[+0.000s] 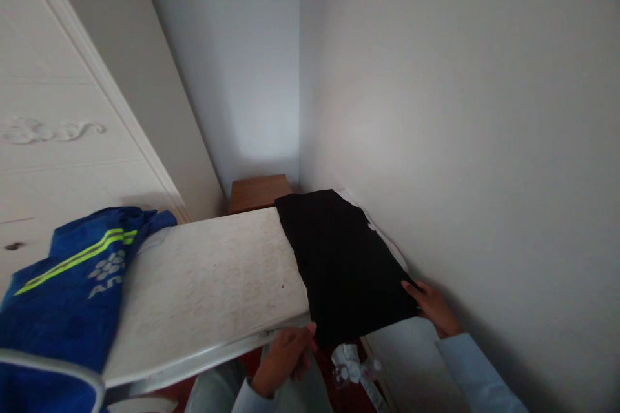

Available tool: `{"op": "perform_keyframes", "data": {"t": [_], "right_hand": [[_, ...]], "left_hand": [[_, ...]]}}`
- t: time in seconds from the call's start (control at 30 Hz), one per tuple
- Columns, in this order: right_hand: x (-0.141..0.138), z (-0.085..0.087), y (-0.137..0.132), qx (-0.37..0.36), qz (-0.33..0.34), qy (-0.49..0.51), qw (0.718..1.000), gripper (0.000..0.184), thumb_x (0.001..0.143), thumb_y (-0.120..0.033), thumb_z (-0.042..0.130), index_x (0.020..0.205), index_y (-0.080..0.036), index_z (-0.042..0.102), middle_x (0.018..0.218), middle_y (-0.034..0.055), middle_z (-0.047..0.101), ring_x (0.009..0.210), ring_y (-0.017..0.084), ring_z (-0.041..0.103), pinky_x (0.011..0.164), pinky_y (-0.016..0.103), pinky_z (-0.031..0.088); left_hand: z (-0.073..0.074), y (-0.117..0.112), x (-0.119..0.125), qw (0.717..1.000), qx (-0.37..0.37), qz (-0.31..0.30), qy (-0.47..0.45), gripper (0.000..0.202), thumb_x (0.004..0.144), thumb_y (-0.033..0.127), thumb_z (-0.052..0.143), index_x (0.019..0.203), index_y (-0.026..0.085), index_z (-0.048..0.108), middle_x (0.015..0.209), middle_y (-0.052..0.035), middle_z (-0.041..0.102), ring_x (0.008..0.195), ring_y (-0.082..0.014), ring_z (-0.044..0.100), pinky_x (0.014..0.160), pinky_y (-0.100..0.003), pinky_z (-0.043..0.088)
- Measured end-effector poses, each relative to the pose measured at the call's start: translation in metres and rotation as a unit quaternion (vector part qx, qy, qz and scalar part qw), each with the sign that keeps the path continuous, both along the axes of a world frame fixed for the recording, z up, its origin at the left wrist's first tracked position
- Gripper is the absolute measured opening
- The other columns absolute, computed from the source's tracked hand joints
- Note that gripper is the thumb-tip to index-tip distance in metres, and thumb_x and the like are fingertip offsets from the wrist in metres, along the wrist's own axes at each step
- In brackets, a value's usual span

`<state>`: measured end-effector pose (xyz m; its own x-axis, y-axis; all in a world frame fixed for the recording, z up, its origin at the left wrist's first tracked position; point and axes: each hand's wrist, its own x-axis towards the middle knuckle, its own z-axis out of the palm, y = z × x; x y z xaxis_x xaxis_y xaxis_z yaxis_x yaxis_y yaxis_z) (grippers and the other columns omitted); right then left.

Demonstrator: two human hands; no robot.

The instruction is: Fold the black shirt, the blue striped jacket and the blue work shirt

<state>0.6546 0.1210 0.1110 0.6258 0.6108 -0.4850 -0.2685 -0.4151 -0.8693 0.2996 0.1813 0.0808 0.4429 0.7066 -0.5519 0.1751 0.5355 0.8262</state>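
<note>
A folded black cloth (pixel 341 258) lies on the right end of a white table (pixel 208 284), partly over a white cloth (pixel 387 242) beside the wall. My left hand (pixel 285 355) is at the table's near edge, its fingers curled on the near corner of the black cloth. At the cloth's right near corner, my right hand (pixel 433 306) has its fingers pressed on the edge; a light blue sleeve covers that arm.
A blue garment with yellow-green stripes (pixel 72 290) is heaped on the table's left end. A white cupboard (pixel 58 116) stands at left, a brown wooden piece (pixel 256 192) sits in the far corner, and a wall (pixel 460 142) runs close on the right.
</note>
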Motion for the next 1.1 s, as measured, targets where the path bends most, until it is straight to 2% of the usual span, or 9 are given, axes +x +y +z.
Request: {"op": "perform_keyframes", "data": {"t": [0.1, 0.2, 0.27, 0.33, 0.47, 0.6, 0.73, 0.9, 1.1], "right_hand": [[0.015, 0.016, 0.007, -0.031, 0.019, -0.120, 0.992, 0.029, 0.056, -0.023, 0.089, 0.078, -0.019, 0.071, 0.072, 0.0027, 0.068, 0.084, 0.022, 0.068, 0.087, 0.036, 0.054], [0.020, 0.041, 0.032, 0.023, 0.050, -0.292, 0.955, 0.032, 0.053, -0.022, 0.090, 0.080, -0.020, 0.073, 0.088, 0.0051, 0.070, 0.105, 0.027, 0.064, 0.111, 0.041, 0.042], [0.017, 0.057, 0.066, 0.086, 0.106, -0.374, 0.917, 0.035, 0.060, -0.028, 0.087, 0.092, -0.021, 0.074, 0.104, 0.0063, 0.070, 0.109, 0.026, 0.063, 0.114, 0.041, 0.040], [0.012, 0.067, 0.113, 0.137, 0.194, -0.391, 0.889, 0.038, 0.070, -0.036, 0.082, 0.105, -0.022, 0.073, 0.112, 0.0067, 0.070, 0.107, 0.024, 0.064, 0.108, 0.040, 0.046], [0.004, 0.064, 0.231, 0.093, 0.340, -0.321, 0.879, 0.039, 0.082, -0.034, 0.072, 0.117, -0.018, 0.066, 0.124, 0.0089, 0.067, 0.115, 0.021, 0.065, 0.108, 0.037, 0.048], [0.008, 0.039, 0.331, 0.031, 0.343, -0.329, 0.879, 0.058, 0.080, -0.037, 0.075, 0.130, -0.012, 0.059, 0.134, 0.0181, 0.061, 0.125, 0.027, 0.060, 0.114, 0.043, 0.044], [0.018, 0.016, 0.393, -0.015, 0.348, -0.349, 0.870, 0.087, 0.071, -0.051, 0.082, 0.142, -0.011, 0.052, 0.151, 0.0218, 0.043, 0.143, 0.035, 0.042, 0.123, 0.046, 0.032], [0.034, 0.003, 0.434, -0.060, 0.384, -0.349, 0.853, 0.105, 0.060, -0.060, 0.086, 0.145, -0.010, 0.050, 0.153, 0.0232, 0.041, 0.142, 0.038, 0.042, 0.123, 0.048, 0.031], [0.048, 0.011, 0.452, -0.086, 0.463, -0.310, 0.826, 0.071, 0.056, -0.061, 0.085, 0.105, -0.011, 0.072, 0.116, 0.0195, 0.070, 0.113, 0.035, 0.064, 0.103, 0.045, 0.050]], "left_hand": [[0.032, 0.039, -0.013, 0.989, 0.145, -0.032, 0.022, 0.066, 0.071, 0.080, 0.060, 0.077, 0.015, 0.068, 0.054, -0.0018, 0.060, 0.044, -0.0094, 0.049, 0.047, -0.021, 0.034], [0.045, 0.095, -0.010, 0.971, 0.234, 0.039, 0.027, 0.054, 0.075, 0.069, 0.063, 0.077, 0.016, 0.066, 0.065, -0.0030, 0.063, 0.056, -0.0122, 0.055, 0.053, -0.022, 0.041], [0.042, 0.134, -0.001, 0.946, 0.299, 0.109, 0.057, 0.038, 0.079, 0.054, 0.065, 0.080, 0.017, 0.066, 0.073, -0.0043, 0.066, 0.067, -0.0147, 0.060, 0.064, -0.024, 0.047], [0.033, 0.169, 0.010, 0.918, 0.348, 0.166, 0.095, 0.024, 0.084, 0.040, 0.062, 0.087, 0.017, 0.067, 0.085, -0.0062, 0.070, 0.081, -0.0170, 0.064, 0.077, -0.026, 0.049], [0.016, 0.216, 0.028, 0.888, 0.389, 0.168, 0.178, 0.021, 0.090, 0.027, 0.053, 0.102, 0.016, 0.067, 0.101, -0.0074, 0.072, 0.093, -0.0178, 0.066, 0.089, -0.029, 0.049], [0.010, 0.234, 0.034, 0.876, 0.401, 0.135, 0.233, 0.026, 0.093, 0.026, 0.052, 0.114, 0.016, 0.065, 0.106, -0.0075, 0.071, 0.096, -0.0172, 0.066, 0.090, -0.029, 0.048], [0.009, 0.237, 0.036, 0.869, 0.413, 0.091, 0.255, 0.026, 0.092, 0.023, 0.054, 0.114, 0.017, 0.066, 0.109, -0.0066, 0.070, 0.097, -0.0162, 0.065, 0.090, -0.029, 0.047], [0.013, 0.236, 0.040, 0.873, 0.412, 0.064, 0.254, 0.025, 0.093, 0.021, 0.052, 0.113, 0.017, 0.067, 0.109, -0.0058, 0.070, 0.096, -0.0158, 0.063, 0.089, -0.029, 0.046], [0.018, 0.237, 0.039, 0.884, 0.399, 0.060, 0.237, 0.023, 0.092, 0.021, 0.053, 0.110, 0.018, 0.068, 0.108, -0.0049, 0.070, 0.096, -0.0161, 0.063, 0.089, -0.029, 0.046]]}}
